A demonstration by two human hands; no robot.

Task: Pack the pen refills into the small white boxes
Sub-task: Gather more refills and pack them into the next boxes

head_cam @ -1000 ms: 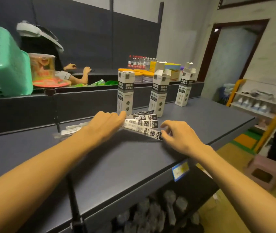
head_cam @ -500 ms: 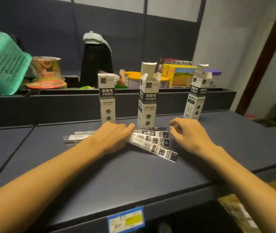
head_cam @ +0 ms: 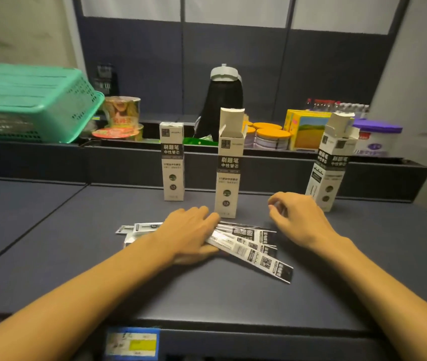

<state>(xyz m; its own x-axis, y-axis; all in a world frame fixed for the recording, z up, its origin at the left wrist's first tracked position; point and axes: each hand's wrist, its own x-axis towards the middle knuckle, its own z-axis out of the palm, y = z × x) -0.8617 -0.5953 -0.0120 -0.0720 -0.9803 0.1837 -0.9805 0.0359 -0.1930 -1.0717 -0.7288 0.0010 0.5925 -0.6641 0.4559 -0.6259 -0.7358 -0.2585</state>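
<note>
The right hand (head_cam: 302, 221) has lifted off the fanned refill packets (head_cam: 255, 247) at frame centre, fingers loosely curled, empty. The left hand (head_cam: 190, 237) stays flat, pressing them to the worktop (head_cam: 51, 243). The middle box (head_cam: 229, 166) stands open behind; packing has not begun.

Dim indoor light, soft blur, wide-angle bending at edges

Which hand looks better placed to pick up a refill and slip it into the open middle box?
Probably the right hand: it hovers free with curled fingers, beside the refills and near the open middle box. The left hand lies flat on the refills, pinning them.
</note>
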